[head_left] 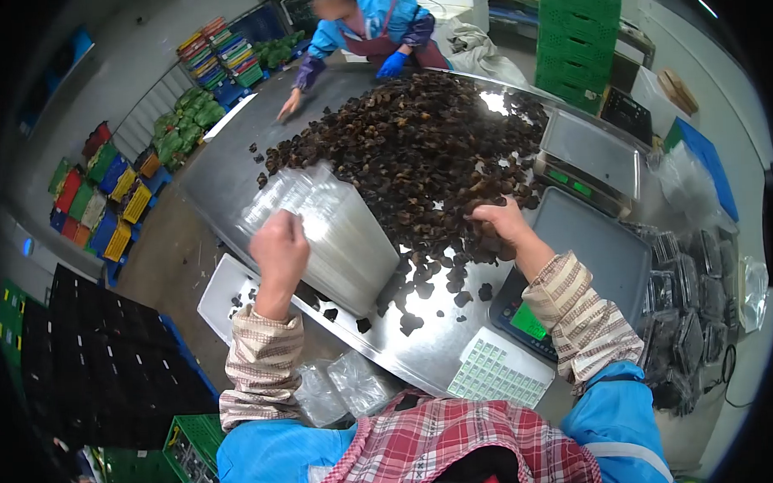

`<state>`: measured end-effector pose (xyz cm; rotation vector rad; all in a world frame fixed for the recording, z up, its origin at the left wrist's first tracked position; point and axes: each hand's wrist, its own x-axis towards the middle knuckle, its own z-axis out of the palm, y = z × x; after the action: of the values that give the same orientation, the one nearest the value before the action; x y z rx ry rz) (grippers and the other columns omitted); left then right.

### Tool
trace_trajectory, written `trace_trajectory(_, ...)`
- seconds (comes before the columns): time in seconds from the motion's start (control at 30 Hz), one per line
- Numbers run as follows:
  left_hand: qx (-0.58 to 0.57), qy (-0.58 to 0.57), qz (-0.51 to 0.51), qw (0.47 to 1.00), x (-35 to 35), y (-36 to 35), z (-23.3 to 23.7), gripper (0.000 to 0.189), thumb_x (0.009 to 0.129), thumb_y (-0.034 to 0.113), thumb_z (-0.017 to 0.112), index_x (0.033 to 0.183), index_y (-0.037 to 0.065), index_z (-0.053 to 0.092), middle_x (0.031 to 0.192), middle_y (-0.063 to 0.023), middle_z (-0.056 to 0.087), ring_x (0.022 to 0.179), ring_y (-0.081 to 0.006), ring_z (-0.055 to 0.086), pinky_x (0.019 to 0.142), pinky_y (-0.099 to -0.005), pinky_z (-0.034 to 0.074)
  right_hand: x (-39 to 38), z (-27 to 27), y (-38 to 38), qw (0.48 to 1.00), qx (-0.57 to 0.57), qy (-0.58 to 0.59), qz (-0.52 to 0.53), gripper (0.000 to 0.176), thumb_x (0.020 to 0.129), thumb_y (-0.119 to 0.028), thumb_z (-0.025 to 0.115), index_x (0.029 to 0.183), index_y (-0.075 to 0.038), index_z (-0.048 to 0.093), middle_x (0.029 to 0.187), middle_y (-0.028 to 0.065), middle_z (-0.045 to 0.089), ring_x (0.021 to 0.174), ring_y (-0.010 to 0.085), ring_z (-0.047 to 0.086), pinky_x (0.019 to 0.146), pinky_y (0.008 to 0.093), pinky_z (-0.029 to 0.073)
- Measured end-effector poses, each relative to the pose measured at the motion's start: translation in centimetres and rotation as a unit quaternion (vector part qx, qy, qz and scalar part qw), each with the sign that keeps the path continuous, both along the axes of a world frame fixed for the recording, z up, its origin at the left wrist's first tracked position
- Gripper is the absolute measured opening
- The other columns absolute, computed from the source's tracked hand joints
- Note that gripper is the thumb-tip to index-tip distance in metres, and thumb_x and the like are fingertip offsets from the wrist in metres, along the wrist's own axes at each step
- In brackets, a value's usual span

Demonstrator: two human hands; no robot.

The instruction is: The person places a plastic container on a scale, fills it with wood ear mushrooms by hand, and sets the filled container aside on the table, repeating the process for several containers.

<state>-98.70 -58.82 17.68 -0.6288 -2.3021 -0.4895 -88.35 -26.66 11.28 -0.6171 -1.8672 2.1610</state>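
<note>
A large heap of dark brown, fungus-like pieces (pixel 400 147) is spread over the metal table (pixel 223 179). My left hand (pixel 279 249) is closed at the near left side of a tall stack of clear plastic trays (pixel 344 243); what its fingers hold, if anything, is hidden. The stack leans on the table and its top is blurred. My right hand (pixel 503 223) reaches into the right edge of the heap, its fingers bent over some dark pieces and partly hidden among them. Loose pieces (pixel 411 323) lie near the table's front edge.
A co-worker (pixel 371 29) stands across the table, one hand gloved in blue. On the right are a grey scale (pixel 587 251), another scale (pixel 592 153) and packed clear boxes (pixel 674 317). A label sheet (pixel 502 369) lies in front. A white bin (pixel 222 294) stands at the left.
</note>
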Motion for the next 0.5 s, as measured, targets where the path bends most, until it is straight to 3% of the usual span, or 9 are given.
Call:
trace_trajectory(0.07, 0.055, 0.077, 0.007, 0.995, 0.9, 1.5, 1.8, 0.013, 0.083, 0.011, 0.06, 0.073, 0.004, 0.056, 0.067, -0.0128, 0.057, 0.057, -0.032, 0.057, 0.049, -0.0411, 0.041, 1.4, 1.0, 1.8, 0.999, 0.012, -0.009, 0.048, 0.02, 0.069, -0.005, 0.07, 0.087, 0.004, 0.065, 0.08, 0.0054, 0.067, 0.07, 0.0123, 0.061, 0.065, 0.0278, 0.05)
trace_trajectory(0.1, 0.101, 0.124, -0.019, 0.987, 1.7, 3.4, 2.3, 0.011, 0.084, 0.009, 0.06, 0.074, 0.005, 0.055, 0.067, -0.0115, 0.056, 0.056, -0.0307, 0.056, 0.048, -0.0391, 0.041, 2.4, 1.6, 2.0, 0.997, -0.068, 0.042, 0.015, 0.019, 0.07, -0.006, 0.07, 0.087, 0.002, 0.066, 0.079, 0.0046, 0.066, 0.069, 0.012, 0.06, 0.065, 0.0275, 0.049)
trace_trajectory(0.17, 0.073, 0.128, -0.104, 0.984, 4.0, 7.6, 1.5, 0.005, 0.083, 0.004, 0.061, 0.08, 0.005, 0.058, 0.068, -0.0103, 0.055, 0.053, -0.028, 0.054, 0.048, -0.0358, 0.042, 4.5, 3.6, 4.9, 0.997, -0.013, 0.072, 0.005, 0.019, 0.07, -0.005, 0.069, 0.088, 0.0, 0.067, 0.078, 0.004, 0.066, 0.067, 0.0123, 0.06, 0.063, 0.027, 0.05)
trace_trajectory(0.23, -0.026, 0.113, -0.24, 0.964, 6.3, 12.7, -1.9, 0.007, 0.079, 0.002, 0.061, 0.079, 0.007, 0.056, 0.068, -0.0092, 0.051, 0.058, -0.0256, 0.053, 0.048, -0.0359, 0.042, 7.3, 6.8, 7.6, 0.991, 0.077, 0.107, -0.015, 0.022, 0.07, -0.006, 0.069, 0.092, -0.002, 0.067, 0.079, 0.0034, 0.066, 0.067, 0.0124, 0.061, 0.062, 0.0262, 0.05)
trace_trajectory(0.33, -0.017, 0.088, -0.484, 0.871, 10.1, 20.3, -8.0, 0.013, 0.067, 0.006, 0.062, 0.077, 0.006, 0.053, 0.069, -0.0078, 0.049, 0.061, -0.0245, 0.052, 0.054, -0.0355, 0.043, 11.5, 10.1, 9.9, 0.987, 0.123, 0.077, -0.07, 0.031, 0.069, -0.007, 0.069, 0.098, 0.001, 0.064, 0.08, 0.0028, 0.065, 0.07, 0.0118, 0.061, 0.064, 0.0259, 0.05)
trace_trajectory(0.37, -0.074, 0.068, -0.521, 0.848, 11.6, 22.0, -9.2, 0.013, 0.069, 0.009, 0.059, 0.08, 0.006, 0.053, 0.071, -0.0076, 0.049, 0.067, -0.0238, 0.053, 0.06, -0.0335, 0.044, 12.6, 9.4, 10.6, 0.985, 0.13, 0.069, -0.086, 0.031, 0.069, -0.007, 0.069, 0.098, 0.001, 0.064, 0.08, 0.0028, 0.065, 0.07, 0.0118, 0.061, 0.064, 0.0259, 0.05)
trace_trajectory(0.43, -0.112, 0.07, -0.58, 0.804, 13.6, 25.2, -11.4, 0.014, 0.071, 0.012, 0.054, 0.083, 0.006, 0.052, 0.077, -0.007, 0.049, 0.072, -0.0218, 0.052, 0.064, -0.0317, 0.043, 14.4, 6.7, 12.0, 0.945, 0.305, 0.03, -0.109, 0.036, 0.065, -0.008, 0.07, 0.099, 0.001, 0.063, 0.081, 0.0031, 0.065, 0.07, 0.0123, 0.061, 0.065, 0.0257, 0.05)
trace_trajectory(0.47, -0.126, 0.072, -0.595, 0.791, 14.2, 26.5, -12.3, 0.014, 0.07, 0.012, 0.054, 0.083, 0.006, 0.052, 0.077, -0.0069, 0.049, 0.073, -0.022, 0.052, 0.066, -0.0319, 0.043, 15.1, 6.1, 11.3, 0.95, 0.297, 0.015, -0.089, 0.041, 0.062, -0.01, 0.071, 0.1, 0.0, 0.062, 0.086, 0.0045, 0.065, 0.073, 0.0126, 0.061, 0.068, 0.0261, 0.05)
trace_trajectory(0.5, -0.14, 0.073, -0.609, 0.777, 14.8, 27.5, -13.1, 0.014, 0.07, 0.012, 0.054, 0.083, 0.006, 0.052, 0.077, -0.0068, 0.049, 0.074, -0.0222, 0.052, 0.067, -0.032, 0.043, 15.6, 3.4, 11.4, 0.914, 0.386, 0.016, -0.124, 0.04, 0.061, -0.012, 0.071, 0.099, -0.004, 0.064, 0.089, 0.0057, 0.065, 0.077, 0.0178, 0.063, 0.071, 0.0297, 0.05)
